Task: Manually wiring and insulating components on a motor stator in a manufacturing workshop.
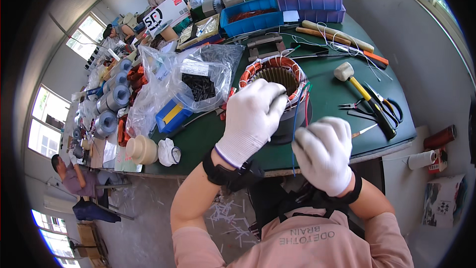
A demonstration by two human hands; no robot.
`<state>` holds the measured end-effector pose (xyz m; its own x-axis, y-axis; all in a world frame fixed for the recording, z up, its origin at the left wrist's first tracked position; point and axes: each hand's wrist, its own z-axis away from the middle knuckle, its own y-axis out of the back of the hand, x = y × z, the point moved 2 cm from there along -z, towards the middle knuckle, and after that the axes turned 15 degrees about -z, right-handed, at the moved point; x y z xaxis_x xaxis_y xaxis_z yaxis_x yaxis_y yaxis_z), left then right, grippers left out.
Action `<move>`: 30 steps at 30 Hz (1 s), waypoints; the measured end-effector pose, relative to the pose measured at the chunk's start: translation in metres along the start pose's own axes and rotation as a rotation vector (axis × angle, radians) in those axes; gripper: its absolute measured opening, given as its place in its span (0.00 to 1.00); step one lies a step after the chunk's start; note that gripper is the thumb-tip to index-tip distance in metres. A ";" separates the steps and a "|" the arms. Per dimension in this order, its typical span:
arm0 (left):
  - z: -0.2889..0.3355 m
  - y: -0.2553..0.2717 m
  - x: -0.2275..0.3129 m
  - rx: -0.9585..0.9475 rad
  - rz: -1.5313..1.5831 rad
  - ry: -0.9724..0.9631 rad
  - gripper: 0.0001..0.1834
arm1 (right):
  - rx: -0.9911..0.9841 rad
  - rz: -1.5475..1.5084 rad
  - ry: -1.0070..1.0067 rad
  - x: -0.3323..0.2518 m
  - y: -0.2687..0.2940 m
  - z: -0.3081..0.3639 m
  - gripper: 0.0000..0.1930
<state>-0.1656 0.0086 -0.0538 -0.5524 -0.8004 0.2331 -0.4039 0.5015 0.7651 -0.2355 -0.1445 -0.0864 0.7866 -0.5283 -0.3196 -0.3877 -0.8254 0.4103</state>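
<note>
Head view: a green workbench (329, 99) carries, near its front edge, a motor stator (277, 73) with orange windings, and a white-headed mallet (367, 94). The gloved left hand (258, 119) curls over the stator's near rim, the gloved right hand (325, 151) nearby; what either grips, I cannot tell. Between them hangs a blue lead wire (295, 119).

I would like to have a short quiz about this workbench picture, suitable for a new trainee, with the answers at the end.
1. Which hand overlaps the motor ring in this view?
2. True or false: the right hand is bare.
3. The hammer handle is: A) all green; B) yellow and black; C) red and white.

Key:
1. The left hand.
2. False; it wears a white glove.
3. B.
</note>
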 end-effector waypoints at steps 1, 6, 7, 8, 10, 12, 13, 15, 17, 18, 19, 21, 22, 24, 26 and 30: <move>-0.006 -0.001 -0.003 -0.046 0.068 0.066 0.07 | -0.003 0.000 -0.168 0.018 -0.006 -0.003 0.11; -0.021 -0.012 -0.031 -0.332 0.229 0.303 0.11 | 0.015 0.166 -0.204 0.046 -0.031 -0.015 0.11; -0.023 -0.013 -0.036 -0.376 0.325 0.331 0.11 | 0.007 0.207 -0.090 0.044 -0.034 -0.016 0.11; -0.025 -0.015 -0.040 -0.374 0.324 0.337 0.11 | 0.004 0.202 -0.088 0.045 -0.036 -0.013 0.11; -0.027 -0.019 -0.043 -0.400 0.239 0.252 0.12 | -0.184 0.180 0.282 0.040 -0.040 -0.003 0.16; -0.028 -0.016 -0.043 -0.417 0.208 0.264 0.12 | -0.239 0.177 0.395 0.048 -0.038 -0.002 0.19; -0.029 -0.015 -0.042 -0.420 0.214 0.230 0.12 | -0.242 0.166 0.396 0.049 -0.037 -0.004 0.19; -0.023 -0.015 -0.047 -0.409 0.298 0.231 0.10 | -0.245 0.145 0.401 0.046 -0.038 -0.005 0.19; -0.011 -0.007 -0.031 -0.248 0.274 0.247 0.10 | -0.232 0.123 0.305 0.049 -0.036 -0.004 0.18; -0.003 -0.005 -0.022 -0.092 0.253 0.259 0.10 | -0.233 0.132 0.302 0.052 -0.036 -0.002 0.18; 0.012 -0.001 -0.015 0.046 0.134 0.178 0.10 | -0.198 0.106 0.276 0.051 -0.039 0.000 0.17; 0.036 -0.002 -0.002 0.194 -0.138 -0.109 0.11 | -0.169 0.076 0.208 0.046 -0.039 0.001 0.17; 0.044 -0.003 0.004 0.190 -0.256 -0.184 0.11 | -0.167 0.076 0.204 0.043 -0.041 0.002 0.17; 0.053 -0.013 -0.003 0.157 -0.365 -0.184 0.12 | -0.080 0.003 0.126 0.039 -0.041 0.004 0.17; 0.054 -0.019 -0.002 0.129 -0.469 -0.189 0.14 | -0.060 -0.074 0.048 0.035 -0.034 0.014 0.17; 0.059 -0.025 0.034 0.241 -0.736 -0.364 0.16 | 0.070 -0.348 -0.358 0.046 -0.013 0.038 0.09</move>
<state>-0.2178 -0.0118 -0.1006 -0.2723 -0.8147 -0.5120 -0.8726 -0.0152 0.4882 -0.2126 -0.1657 -0.1391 0.6659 -0.2441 -0.7050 -0.1727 -0.9697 0.1726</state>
